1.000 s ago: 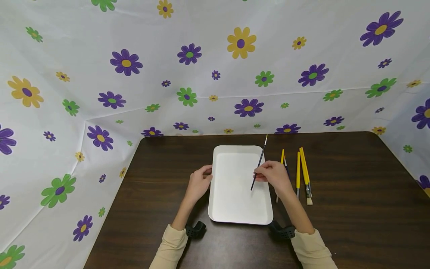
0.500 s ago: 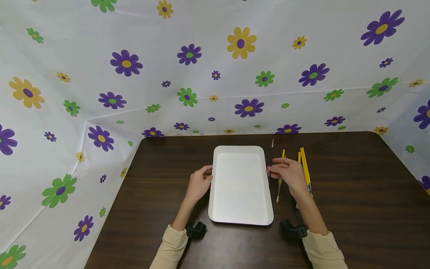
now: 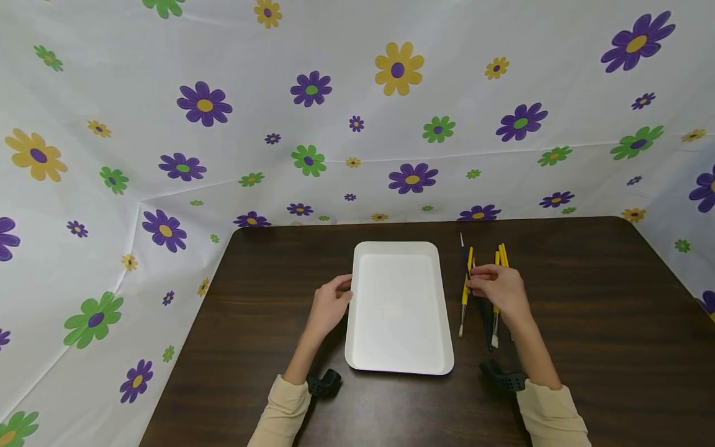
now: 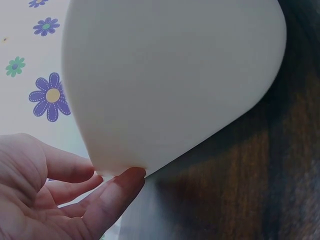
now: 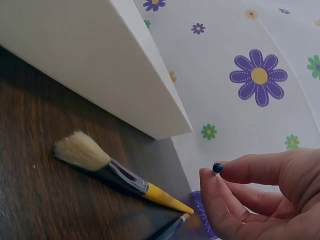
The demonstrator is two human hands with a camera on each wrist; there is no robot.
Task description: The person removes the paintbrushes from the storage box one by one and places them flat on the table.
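A white rectangular tray (image 3: 399,307) lies on the dark wooden table. My left hand (image 3: 329,305) pinches its left side; in the left wrist view the thumb and fingertips (image 4: 131,176) meet at the tray's wall (image 4: 175,85). To the right of the tray, my right hand (image 3: 501,290) holds a thin dark paintbrush (image 3: 463,249) over the other brushes, bristles pointing to the back. The right wrist view shows this brush's rounded end (image 5: 217,167) between thumb and fingers. Beneath it lies a yellow-handled paintbrush (image 3: 465,288) with pale bristles (image 5: 82,150).
More yellow-handled brushes (image 3: 495,320) and a dark brush (image 3: 486,329) lie under and beside the right hand. A white cloth (image 3: 335,112) with printed flowers hangs behind the table (image 3: 603,310) and along its sides.
My right hand has moved right with the thin dark paintbrush, from over the tray to over the other brushes. My left hand stays at the tray's left side.
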